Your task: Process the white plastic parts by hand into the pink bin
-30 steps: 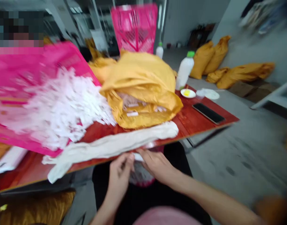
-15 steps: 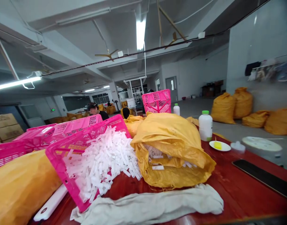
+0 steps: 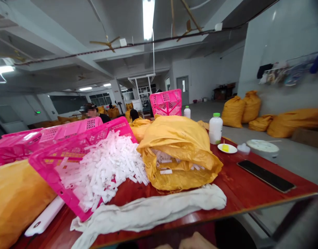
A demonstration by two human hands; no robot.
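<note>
A heap of white tubes (image 3: 114, 166) is spread from the tilted pink crate (image 3: 125, 126) onto the red table (image 3: 234, 186), and more tubes are seen inside the open mouth of the yellow sack (image 3: 174, 135) just beside it. In front of both, a crumpled white cloth (image 3: 153, 209) is laid along the near edge. Beyond that edge, the left hand (image 3: 164, 246) and the right hand (image 3: 197, 241) are shown close together, mostly cut off by the bottom of the view; whether either is open, closed or gripping something cannot be told. To the right of the sack, a green-capped bottle (image 3: 215, 129), a white plate (image 3: 233, 149) bearing something yellow, and a dark phone (image 3: 265, 175) are set out. Farther back, a person (image 3: 105, 118) is partly hidden by pink crates, and filled sacks (image 3: 233, 112) are stood by the wall.
</note>
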